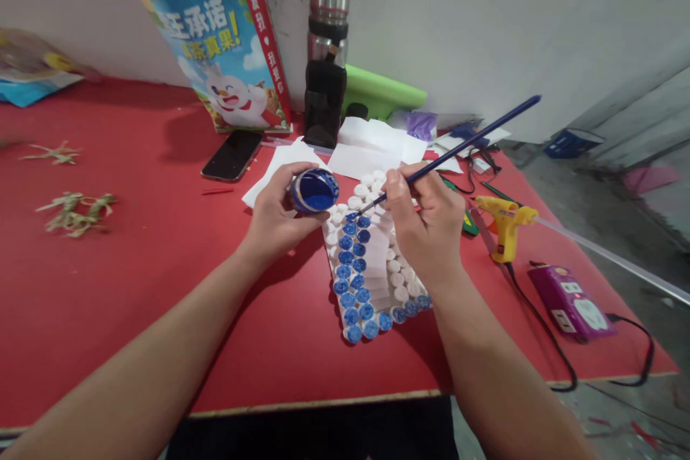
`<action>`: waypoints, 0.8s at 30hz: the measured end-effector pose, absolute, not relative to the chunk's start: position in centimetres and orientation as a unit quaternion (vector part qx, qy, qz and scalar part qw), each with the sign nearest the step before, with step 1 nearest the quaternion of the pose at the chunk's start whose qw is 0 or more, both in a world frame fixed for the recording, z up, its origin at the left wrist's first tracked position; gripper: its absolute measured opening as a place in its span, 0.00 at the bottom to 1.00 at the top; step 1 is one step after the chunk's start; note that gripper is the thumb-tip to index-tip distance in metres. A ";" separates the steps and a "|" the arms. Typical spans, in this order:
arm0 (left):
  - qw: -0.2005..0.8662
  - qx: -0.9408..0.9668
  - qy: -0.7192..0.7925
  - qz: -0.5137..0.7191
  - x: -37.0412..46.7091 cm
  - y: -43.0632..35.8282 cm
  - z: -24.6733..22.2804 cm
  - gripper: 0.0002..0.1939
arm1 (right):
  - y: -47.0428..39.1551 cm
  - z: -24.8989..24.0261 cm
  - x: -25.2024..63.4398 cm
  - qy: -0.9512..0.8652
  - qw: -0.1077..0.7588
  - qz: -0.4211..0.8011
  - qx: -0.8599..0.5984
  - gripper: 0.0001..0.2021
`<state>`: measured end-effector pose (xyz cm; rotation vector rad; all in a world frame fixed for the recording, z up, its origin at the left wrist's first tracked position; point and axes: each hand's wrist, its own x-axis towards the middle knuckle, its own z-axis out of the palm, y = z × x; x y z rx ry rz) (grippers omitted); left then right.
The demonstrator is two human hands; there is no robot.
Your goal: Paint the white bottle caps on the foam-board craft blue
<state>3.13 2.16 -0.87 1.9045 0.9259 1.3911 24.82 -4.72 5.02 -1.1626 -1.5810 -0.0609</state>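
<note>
My left hand (277, 212) is wrapped round a small jar of blue paint (315, 191), its open mouth tilted toward me. Between the fingers of my right hand (425, 219) is a long dark blue paintbrush (474, 138). The brush tip touches or almost touches a disc near the upper left of a panel (377, 259) lying on the table. Rows of small round discs edge this panel. Those along the left and the near edge are blue (348, 298), while the far and right ones are white (396, 279). My right hand hides part of the right side.
Around the red table (134, 316) stand a colourful bag (226, 50), a steel and black bottle (326, 65) and a phone (231, 155). White paper (366, 144) lies behind the panel. To the right are a yellow glue gun (505, 223) and a purple power strip (574, 302) with cords.
</note>
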 end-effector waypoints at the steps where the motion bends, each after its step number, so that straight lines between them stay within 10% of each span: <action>1: 0.300 0.718 0.347 0.524 3.1 2.1 -0.9 0.31 | -4.7 5.0 24.8 -0.669 0.557 -0.016 -0.492 0.14; 24: 0.294 0.722 0.341 0.526 3.0 2.2 -0.9 0.32 | -4.6 4.8 24.8 -0.718 0.519 -0.108 -0.451 0.11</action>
